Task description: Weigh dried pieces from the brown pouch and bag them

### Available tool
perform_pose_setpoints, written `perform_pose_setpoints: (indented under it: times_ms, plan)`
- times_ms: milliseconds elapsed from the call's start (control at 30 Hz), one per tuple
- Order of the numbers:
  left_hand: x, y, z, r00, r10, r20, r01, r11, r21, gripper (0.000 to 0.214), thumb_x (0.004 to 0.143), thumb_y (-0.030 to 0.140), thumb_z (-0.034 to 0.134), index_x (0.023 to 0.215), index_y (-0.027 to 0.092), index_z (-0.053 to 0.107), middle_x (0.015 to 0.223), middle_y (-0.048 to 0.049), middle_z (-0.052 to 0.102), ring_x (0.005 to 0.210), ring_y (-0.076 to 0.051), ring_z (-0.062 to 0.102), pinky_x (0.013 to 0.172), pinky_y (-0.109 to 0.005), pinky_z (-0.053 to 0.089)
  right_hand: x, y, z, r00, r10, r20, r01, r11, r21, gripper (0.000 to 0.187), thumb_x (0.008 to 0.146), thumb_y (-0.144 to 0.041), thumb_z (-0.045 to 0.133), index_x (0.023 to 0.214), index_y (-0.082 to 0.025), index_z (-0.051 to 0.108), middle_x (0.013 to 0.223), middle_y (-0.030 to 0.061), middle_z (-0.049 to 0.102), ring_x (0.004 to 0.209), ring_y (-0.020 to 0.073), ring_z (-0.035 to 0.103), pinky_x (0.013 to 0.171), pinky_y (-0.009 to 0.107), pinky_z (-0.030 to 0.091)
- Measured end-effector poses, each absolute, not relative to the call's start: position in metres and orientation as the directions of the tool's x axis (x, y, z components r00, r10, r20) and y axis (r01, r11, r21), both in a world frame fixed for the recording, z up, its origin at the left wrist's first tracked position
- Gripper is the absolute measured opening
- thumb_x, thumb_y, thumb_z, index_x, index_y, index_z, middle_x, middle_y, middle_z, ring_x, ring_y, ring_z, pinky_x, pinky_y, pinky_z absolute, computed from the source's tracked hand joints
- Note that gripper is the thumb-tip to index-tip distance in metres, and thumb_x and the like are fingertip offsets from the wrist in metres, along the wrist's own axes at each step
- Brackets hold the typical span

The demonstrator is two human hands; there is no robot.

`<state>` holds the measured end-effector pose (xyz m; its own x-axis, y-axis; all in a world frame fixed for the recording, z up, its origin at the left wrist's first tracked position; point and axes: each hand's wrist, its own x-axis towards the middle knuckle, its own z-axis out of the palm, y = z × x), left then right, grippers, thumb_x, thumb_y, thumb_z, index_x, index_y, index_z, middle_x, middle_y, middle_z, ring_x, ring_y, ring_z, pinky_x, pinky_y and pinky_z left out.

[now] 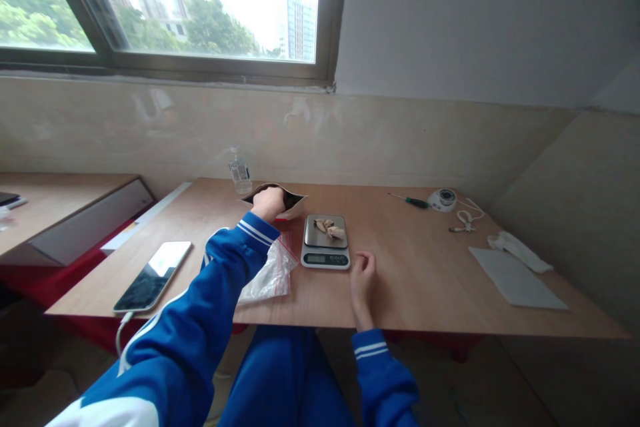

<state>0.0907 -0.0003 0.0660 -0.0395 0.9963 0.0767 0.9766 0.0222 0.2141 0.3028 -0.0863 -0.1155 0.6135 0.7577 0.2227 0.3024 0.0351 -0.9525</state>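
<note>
1. The left hand [269,203] grips the open dark pouch [280,199] at the scale's [325,241] ten o'clock.
2. The right hand [363,277] rests loosely curled, empty, at the scale's four o'clock.
3. Pale pieces [330,227] lie on the scale.

My wooden table [425,280]: phone [153,275] near left, clear plastic bag [270,273] beside scale [326,241] at centre, water bottle [240,173] far, screwdriver [410,201] far right, paper sheet [515,278] right.
</note>
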Motion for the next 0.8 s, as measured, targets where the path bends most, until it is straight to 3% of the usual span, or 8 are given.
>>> perform_pose_setpoints:
  times_ms: [133,433,700,800]
  plan:
    - [0.089,-0.008,0.091,-0.115,0.98,0.161,0.976,0.081,0.204,0.027,0.078,0.034,0.059,0.098,0.02,0.071,0.099,-0.0117,0.069,0.092,-0.028,0.064,0.074,-0.031,0.048,0.302,-0.086,-0.115,0.618,0.757,0.212,0.294,0.028,-0.955,0.022,0.08,-0.034,0.038,0.083,-0.02,0.054,0.083,0.0085,0.065,0.074,0.0215,0.059,0.067,0.029,0.04]
    - [0.082,-0.01,0.103,-0.059,0.917,0.394,0.972,-0.038,0.233,0.021,0.081,0.019,0.055,0.096,0.022,0.07,0.095,-0.0047,0.069,0.089,-0.019,0.062,0.068,-0.023,0.043,0.302,-0.085,-0.115,0.622,0.76,0.191,0.273,0.018,-0.962,0.022,0.079,-0.034,0.037,0.082,-0.02,0.054,0.085,0.0087,0.064,0.079,0.0224,0.058,0.07,0.03,0.041]
    - [0.076,-0.014,0.105,0.086,0.858,0.506,0.992,-0.119,0.034,0.02,0.086,0.018,0.048,0.097,0.021,0.065,0.092,-0.0066,0.065,0.087,-0.021,0.061,0.074,-0.029,0.041,0.302,-0.087,-0.114,0.62,0.76,0.193,0.28,0.016,-0.96,0.02,0.08,-0.033,0.038,0.083,-0.02,0.053,0.085,0.0082,0.064,0.076,0.0218,0.058,0.068,0.029,0.04]
    - [0.074,-0.012,0.109,0.08,0.844,0.531,0.991,-0.125,0.051,0.022,0.086,0.019,0.048,0.104,0.019,0.061,0.094,-0.0088,0.062,0.087,-0.023,0.061,0.078,-0.033,0.042,0.302,-0.087,-0.113,0.621,0.763,0.181,0.274,0.005,-0.962,0.02,0.08,-0.033,0.038,0.083,-0.02,0.053,0.085,0.0083,0.064,0.077,0.0218,0.058,0.068,0.029,0.04]
